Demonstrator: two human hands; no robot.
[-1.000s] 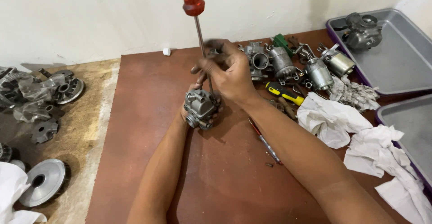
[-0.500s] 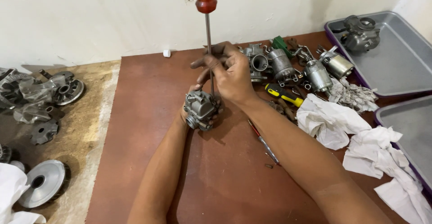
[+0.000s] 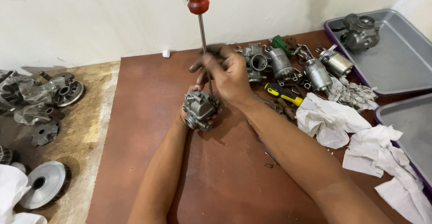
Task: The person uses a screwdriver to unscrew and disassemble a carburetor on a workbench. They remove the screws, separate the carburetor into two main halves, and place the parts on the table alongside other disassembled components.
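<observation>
Two bare forearms rise from the bottom edge of the frame and meet just left of centre, over the reddish-brown table (image 3: 135, 170). At that meeting point sits a small grey metal carburetor (image 3: 198, 109), cradled from below and behind by the left hand (image 3: 191, 116), whose fingers are curled around the body and mostly hidden by it. It looks like a compact casting: dense for its size, rigid, with lumpy bosses and ports that give the fingers purchase, though likely oily and so a bit slippery. The solid main body seems the sensible place to hold it, not the thin protruding fittings, which would bend or snap first. Its top face points up toward the camera and its throat opening faces lower left; the body's longer run lies roughly from lower left to upper right.

Just above it the right hand (image 3: 225, 73) is clenched around the steel shaft of a long screwdriver (image 3: 203, 39), fingers pinching low on the shank, slightly blurred. That tool stands nearly vertical, tip down into the casting's top, red handle at the upper edge of the frame.

Farther back, upper right of centre, lie more carburetors (image 3: 288, 66), a yellow-handled tool (image 3: 283, 94) and crumpled white rags (image 3: 333, 120); grey trays (image 3: 396, 57) fill the right. Clutch parts (image 3: 49, 93) sit at the left.
</observation>
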